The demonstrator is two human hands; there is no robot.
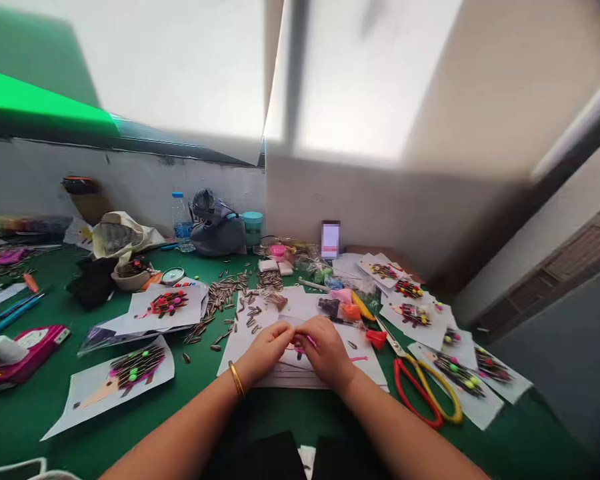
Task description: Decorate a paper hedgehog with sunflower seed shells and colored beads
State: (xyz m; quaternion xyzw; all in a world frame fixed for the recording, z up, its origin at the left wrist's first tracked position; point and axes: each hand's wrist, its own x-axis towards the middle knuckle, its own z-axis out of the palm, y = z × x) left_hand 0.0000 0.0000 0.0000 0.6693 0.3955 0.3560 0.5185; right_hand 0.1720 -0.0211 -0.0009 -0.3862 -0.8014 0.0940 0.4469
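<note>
My left hand (270,345), with a gold bangle on its wrist, meets my right hand (324,347) over a stack of white paper (237,350). Both have fingertips pinched together; whatever is between them is too small or hidden to name. Beneath the fingers, a partly covered pink and dark shape shows on the top sheet, and a thin pink strip (359,359) lies right of my right hand. Loose striped sunflower seeds (225,293) are scattered at the upper left of the stack. Beyond my right hand sit soft lumps in orange (350,312), red (377,338) and black (329,307).
Large scissors (425,393) with red and yellow handles lie to the right. Cards with seed-spined hedgehogs lie at right (460,377) and left (125,377). Along the wall stand a water bottle (183,223), a grey bag (217,230), a teal-lidded cup (253,227) and a phone (331,240).
</note>
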